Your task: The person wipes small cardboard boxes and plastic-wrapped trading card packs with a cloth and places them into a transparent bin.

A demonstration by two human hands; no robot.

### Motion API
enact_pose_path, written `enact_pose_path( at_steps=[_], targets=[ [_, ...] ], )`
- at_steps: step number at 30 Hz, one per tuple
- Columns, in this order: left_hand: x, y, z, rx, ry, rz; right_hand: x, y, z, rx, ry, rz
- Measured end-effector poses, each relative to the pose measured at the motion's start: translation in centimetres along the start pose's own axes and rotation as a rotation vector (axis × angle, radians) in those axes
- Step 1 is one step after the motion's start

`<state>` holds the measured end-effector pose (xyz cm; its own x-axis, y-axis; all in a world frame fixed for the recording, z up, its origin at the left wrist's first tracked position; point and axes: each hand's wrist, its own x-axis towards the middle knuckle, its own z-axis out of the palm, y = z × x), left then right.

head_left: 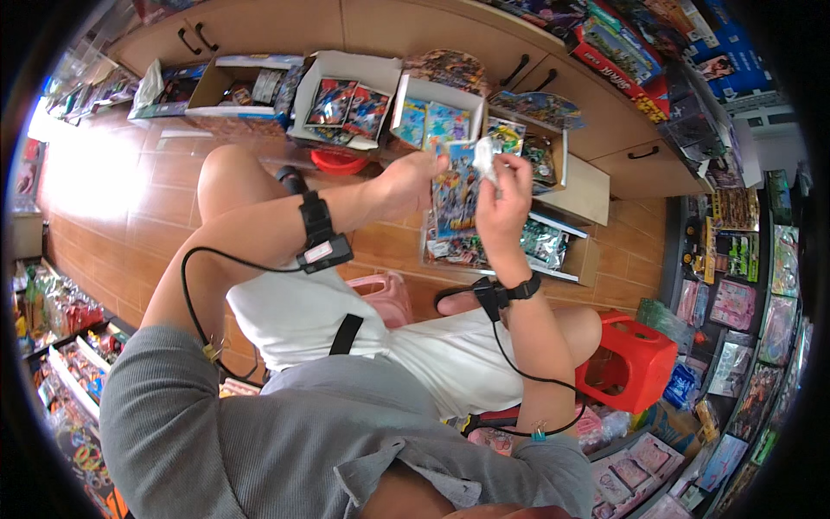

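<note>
My left hand [408, 183] is closed on the left edge of a flat, colourful printed packet [455, 195], which is upright in front of me. Some of its fingers are hidden behind the packet. Just to the right, my right hand [506, 203] pinches a small white crumpled piece [484, 158] between thumb and fingers, close to the packet's upper right corner. Whether that piece is paper or plastic I cannot make out. Behind the packet stands a white open box [474, 102] of blue packets, and under it lies a tray of shiny packets [454, 251].
Open cartons line the cabinet [415, 30], including a white box [303, 121] with red and blue packets. A red basin [339, 163] sits below them. Beside my legs are a red stool [635, 363] and a pink stool [386, 298]. Stocked shelves [726, 329] stand at right.
</note>
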<state>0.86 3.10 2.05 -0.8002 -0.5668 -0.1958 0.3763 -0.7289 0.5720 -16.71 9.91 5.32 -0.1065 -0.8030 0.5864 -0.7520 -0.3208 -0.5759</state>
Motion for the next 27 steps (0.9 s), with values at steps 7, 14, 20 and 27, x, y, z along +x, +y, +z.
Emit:
enact_pose_path(
  at_steps=[7, 14, 20, 27],
  targets=[
    [-0.4, -1.1, 0.3, 0.285, 0.051, -0.092, -0.4, -1.4, 1.0, 0.007, -0.194, -0.144],
    [0.0, -1.1, 0.3, 0.273, 0.083, -0.082, 0.3, 2.7, 0.5, -0.09, -0.048, 0.022],
    [-0.1, 0.0, 0.6, 0.143, 0.131, -0.064, 0.8, 4.1, -0.8, -0.146, -0.012, 0.146],
    [0.5, 0.1, -0.6, -0.062, 0.151, -0.075, -0.2, -0.1, 1.3, -0.073, -0.135, -0.141]
  ],
)
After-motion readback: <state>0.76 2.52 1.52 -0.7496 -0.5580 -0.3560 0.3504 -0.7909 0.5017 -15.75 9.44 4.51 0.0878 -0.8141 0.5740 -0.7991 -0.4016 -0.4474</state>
